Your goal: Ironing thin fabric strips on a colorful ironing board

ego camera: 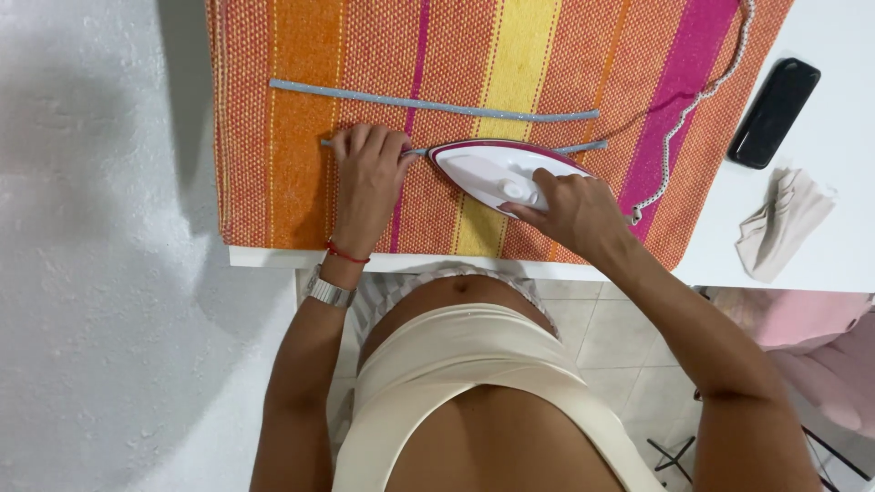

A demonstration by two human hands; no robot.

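Observation:
My right hand [570,208] grips the handle of a white iron with a magenta rim [488,167], which lies flat on a striped orange, yellow and pink cloth [273,173]. The iron's tip points left, over a thin grey fabric strip [583,146]. My left hand [369,173] presses flat on the left part of that strip, fingers spread, just left of the iron's tip. A second, longer grey strip [428,106] lies parallel a little farther away on the cloth.
The iron's braided cord [693,109] runs up to the right across the cloth. A black phone-like object [775,111] and a crumpled beige cloth [782,223] lie on the white table [838,246] at right. A pink chair [820,355] stands below right.

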